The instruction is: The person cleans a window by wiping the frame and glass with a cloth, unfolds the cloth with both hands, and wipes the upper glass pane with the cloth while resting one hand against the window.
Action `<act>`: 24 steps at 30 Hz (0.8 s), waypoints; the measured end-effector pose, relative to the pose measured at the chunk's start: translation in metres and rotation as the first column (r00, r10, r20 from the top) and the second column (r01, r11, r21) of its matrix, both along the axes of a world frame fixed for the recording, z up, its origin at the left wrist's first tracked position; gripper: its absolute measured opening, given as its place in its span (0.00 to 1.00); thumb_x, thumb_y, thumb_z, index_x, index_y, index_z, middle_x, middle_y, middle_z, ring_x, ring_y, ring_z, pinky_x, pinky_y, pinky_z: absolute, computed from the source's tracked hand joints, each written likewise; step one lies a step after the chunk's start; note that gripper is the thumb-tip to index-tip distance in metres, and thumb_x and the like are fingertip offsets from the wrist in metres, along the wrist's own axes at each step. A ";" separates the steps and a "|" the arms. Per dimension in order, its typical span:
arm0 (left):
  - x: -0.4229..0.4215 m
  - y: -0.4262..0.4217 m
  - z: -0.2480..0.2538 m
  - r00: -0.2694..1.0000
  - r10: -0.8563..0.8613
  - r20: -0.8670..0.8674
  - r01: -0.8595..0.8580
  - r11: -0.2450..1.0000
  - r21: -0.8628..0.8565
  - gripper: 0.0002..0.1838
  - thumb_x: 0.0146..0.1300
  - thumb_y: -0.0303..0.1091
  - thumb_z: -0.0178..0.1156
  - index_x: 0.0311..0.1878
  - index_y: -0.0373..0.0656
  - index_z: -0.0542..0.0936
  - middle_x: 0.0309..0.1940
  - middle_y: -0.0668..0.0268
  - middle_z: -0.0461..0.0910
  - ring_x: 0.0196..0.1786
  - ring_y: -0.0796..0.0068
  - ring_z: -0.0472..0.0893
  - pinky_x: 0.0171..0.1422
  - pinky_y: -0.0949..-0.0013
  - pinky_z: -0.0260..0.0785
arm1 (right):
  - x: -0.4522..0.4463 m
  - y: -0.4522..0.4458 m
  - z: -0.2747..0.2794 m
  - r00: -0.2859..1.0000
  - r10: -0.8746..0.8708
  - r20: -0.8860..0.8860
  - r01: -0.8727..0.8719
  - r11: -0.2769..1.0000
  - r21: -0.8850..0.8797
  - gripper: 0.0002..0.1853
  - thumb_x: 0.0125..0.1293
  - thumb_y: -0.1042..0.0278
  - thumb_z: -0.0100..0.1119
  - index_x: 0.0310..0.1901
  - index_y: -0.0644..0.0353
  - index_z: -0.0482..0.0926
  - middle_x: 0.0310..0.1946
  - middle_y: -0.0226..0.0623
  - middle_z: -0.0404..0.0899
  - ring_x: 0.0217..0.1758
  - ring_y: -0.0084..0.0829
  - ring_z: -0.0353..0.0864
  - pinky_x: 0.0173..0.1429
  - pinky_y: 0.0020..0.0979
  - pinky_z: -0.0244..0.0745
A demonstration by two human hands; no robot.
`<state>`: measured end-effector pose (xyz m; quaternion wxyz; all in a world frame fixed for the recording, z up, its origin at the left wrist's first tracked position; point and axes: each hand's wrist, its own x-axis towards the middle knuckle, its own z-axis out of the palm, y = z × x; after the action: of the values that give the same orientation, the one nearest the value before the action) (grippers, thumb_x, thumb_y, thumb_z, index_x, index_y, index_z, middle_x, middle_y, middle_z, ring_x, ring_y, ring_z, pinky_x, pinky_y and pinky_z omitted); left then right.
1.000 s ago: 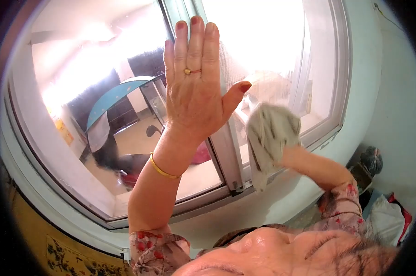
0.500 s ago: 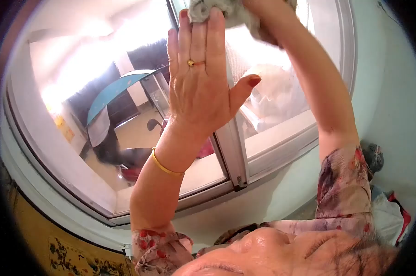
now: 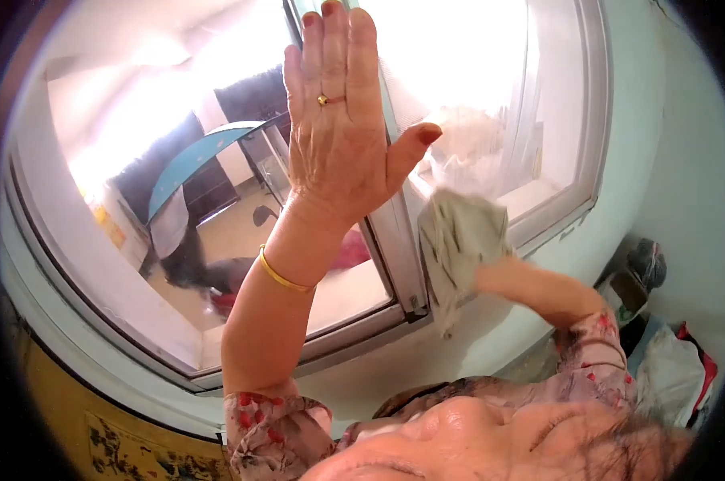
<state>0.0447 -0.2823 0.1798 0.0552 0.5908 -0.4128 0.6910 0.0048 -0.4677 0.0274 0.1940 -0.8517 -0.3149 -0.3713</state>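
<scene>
Holding the pale cloth [image 3: 463,236], my right hand [image 3: 486,278] is mostly covered by it, so how tightly my fingers close I cannot tell. The cloth hangs over the window's lower frame edge, blurred at its tail. Just left of my grip stands the upright window post [image 3: 403,260]; above and left, my left hand [image 3: 338,136] is raised flat and empty, fingers straight, thumb out, blocking part of that post. Farther left, beyond the glass, is a blue canopy [image 3: 198,164]. Right of my grip, past my forearm, sit a dark bag [image 3: 647,260] and, lower, a white bag [image 3: 671,369].
</scene>
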 end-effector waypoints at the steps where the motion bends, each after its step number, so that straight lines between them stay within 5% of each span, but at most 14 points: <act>1: 0.000 0.000 0.000 1.000 -0.016 0.004 0.016 1.000 0.003 0.55 0.62 0.75 0.31 0.74 0.31 0.44 0.75 0.42 0.43 0.77 0.46 0.44 0.77 0.45 0.32 | 0.012 -0.004 0.011 0.997 -0.039 0.059 0.040 0.999 -0.016 0.17 0.50 0.59 0.63 0.40 0.60 0.77 0.34 0.40 0.77 0.37 0.41 0.77 0.40 0.39 0.72; 9: 0.003 -0.004 -0.002 0.997 -0.072 0.030 0.072 0.997 -0.011 0.53 0.63 0.74 0.32 0.74 0.33 0.44 0.75 0.42 0.44 0.77 0.45 0.46 0.77 0.43 0.33 | 0.087 -0.018 0.229 0.754 -0.409 0.514 0.365 0.911 0.191 0.17 0.50 0.58 0.63 0.39 0.58 0.77 0.34 0.40 0.76 0.37 0.41 0.77 0.40 0.39 0.71; 12: 0.001 -0.005 -0.004 0.999 -0.050 -0.011 0.049 0.998 -0.030 0.54 0.62 0.75 0.35 0.74 0.33 0.46 0.74 0.41 0.45 0.76 0.42 0.46 0.76 0.41 0.34 | 0.094 -0.019 0.258 0.698 -0.468 0.541 0.387 0.883 0.264 0.16 0.50 0.57 0.63 0.39 0.58 0.77 0.33 0.40 0.76 0.37 0.41 0.77 0.40 0.39 0.71; 16: -0.003 0.000 -0.002 0.998 0.054 -0.024 -0.055 0.998 -0.026 0.56 0.61 0.75 0.36 0.72 0.28 0.47 0.72 0.35 0.45 0.75 0.36 0.48 0.74 0.37 0.40 | 0.093 -0.017 0.213 0.715 -0.468 0.519 0.423 0.881 0.212 0.16 0.51 0.57 0.63 0.38 0.57 0.78 0.33 0.40 0.76 0.37 0.41 0.76 0.41 0.40 0.71; 24: 0.001 -0.004 -0.002 0.997 0.040 0.058 -0.038 0.999 -0.036 0.52 0.65 0.71 0.36 0.71 0.26 0.49 0.71 0.34 0.47 0.75 0.37 0.48 0.74 0.37 0.41 | 0.010 0.012 0.001 0.929 -0.241 0.283 0.294 0.941 -0.166 0.16 0.51 0.55 0.62 0.37 0.55 0.78 0.33 0.40 0.75 0.37 0.42 0.76 0.41 0.40 0.71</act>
<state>0.0460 -0.2866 0.1782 0.0398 0.5771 -0.3905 0.7162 0.0146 -0.4555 0.0289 0.0097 -0.8465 -0.2545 -0.4675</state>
